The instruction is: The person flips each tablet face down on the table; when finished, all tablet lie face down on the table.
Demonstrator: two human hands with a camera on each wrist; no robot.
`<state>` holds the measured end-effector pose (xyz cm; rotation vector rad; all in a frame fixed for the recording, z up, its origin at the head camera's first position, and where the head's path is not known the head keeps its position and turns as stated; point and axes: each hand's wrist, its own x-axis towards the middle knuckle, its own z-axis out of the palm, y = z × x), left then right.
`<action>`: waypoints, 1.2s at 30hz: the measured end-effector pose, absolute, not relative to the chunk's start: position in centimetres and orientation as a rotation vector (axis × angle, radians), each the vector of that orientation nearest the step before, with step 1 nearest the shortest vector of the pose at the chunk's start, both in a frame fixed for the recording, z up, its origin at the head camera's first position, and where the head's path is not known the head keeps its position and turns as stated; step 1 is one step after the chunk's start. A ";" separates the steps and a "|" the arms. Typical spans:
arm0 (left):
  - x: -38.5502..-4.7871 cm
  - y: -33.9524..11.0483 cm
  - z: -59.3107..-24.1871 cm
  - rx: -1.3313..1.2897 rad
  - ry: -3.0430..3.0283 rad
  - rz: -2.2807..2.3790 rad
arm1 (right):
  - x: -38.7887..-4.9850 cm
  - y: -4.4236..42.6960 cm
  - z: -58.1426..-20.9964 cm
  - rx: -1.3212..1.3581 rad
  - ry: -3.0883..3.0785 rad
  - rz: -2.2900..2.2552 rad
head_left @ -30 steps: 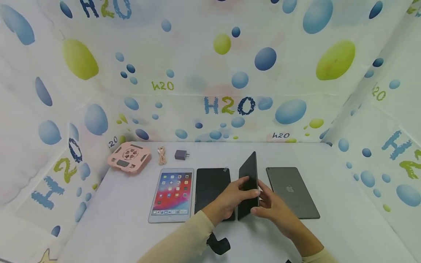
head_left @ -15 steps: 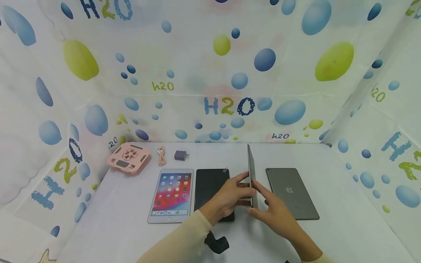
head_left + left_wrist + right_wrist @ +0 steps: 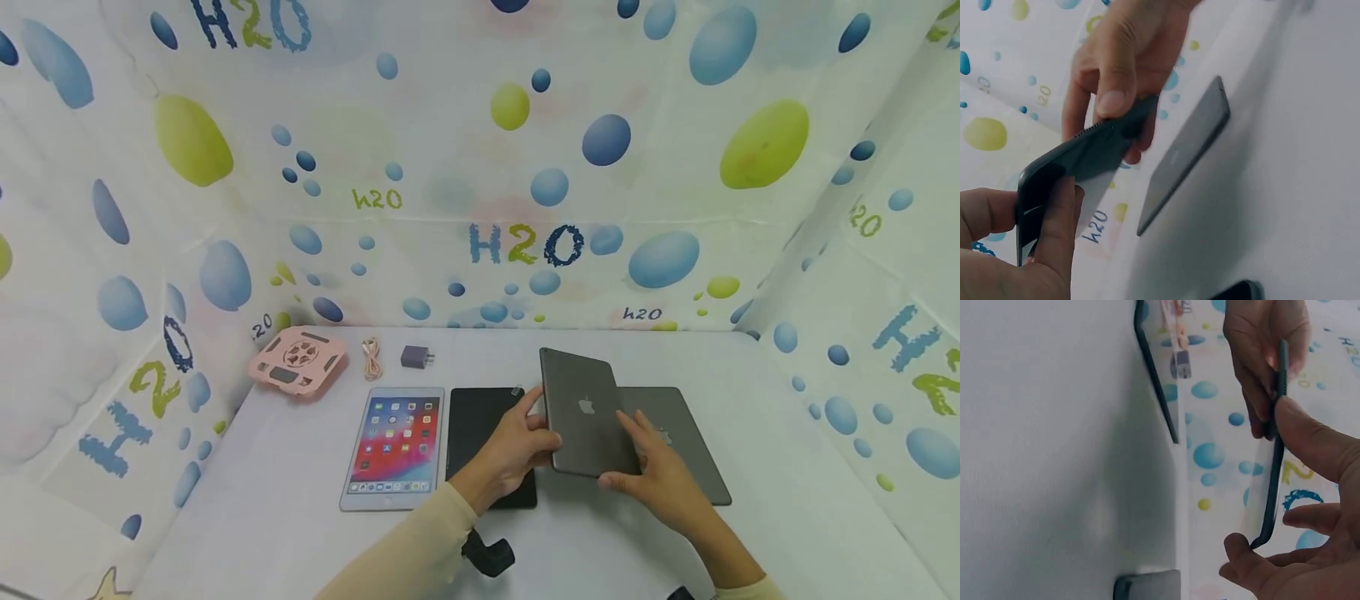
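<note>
A thin grey tablet (image 3: 581, 429) with an apple logo on its back is held tilted above the table, its back facing me in the head view. My left hand (image 3: 506, 454) pinches its left edge; in the left wrist view those left-hand fingers (image 3: 1054, 225) lie on both faces. At the lower right edge, my right hand (image 3: 660, 479) grips the tablet, with the thumb (image 3: 1300, 428) along the rim in the right wrist view. Partly covered behind it, a second grey tablet (image 3: 693, 450) lies back up on the table.
Left of the hands lie a black tablet (image 3: 476, 425), partly hidden by my left hand, and a white tablet (image 3: 393, 446) with its screen lit. Farther back are a pink cooling-fan-like pad (image 3: 300, 358), a coiled cable (image 3: 371, 358) and a plug adapter (image 3: 415, 357). Patterned cloth walls surround the table.
The held tablet has turned from standing edge-on, its dark front partly visible earlier, to showing its grey back. Both hands still hold it, and the right hand has shifted slightly right.
</note>
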<state>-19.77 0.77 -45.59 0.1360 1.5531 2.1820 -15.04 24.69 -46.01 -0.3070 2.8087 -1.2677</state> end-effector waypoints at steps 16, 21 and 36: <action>-20.4 1.3 -48.5 0.312 2.231 1.692 | -15.6 25.7 -47.7 -0.292 2.883 -1.002; -20.5 1.5 -49.2 0.330 2.307 1.596 | -15.8 25.8 -49.0 -0.287 2.862 -1.004; -20.3 1.4 -48.6 0.380 2.538 1.345 | -15.6 24.0 -47.8 -0.197 2.784 -0.989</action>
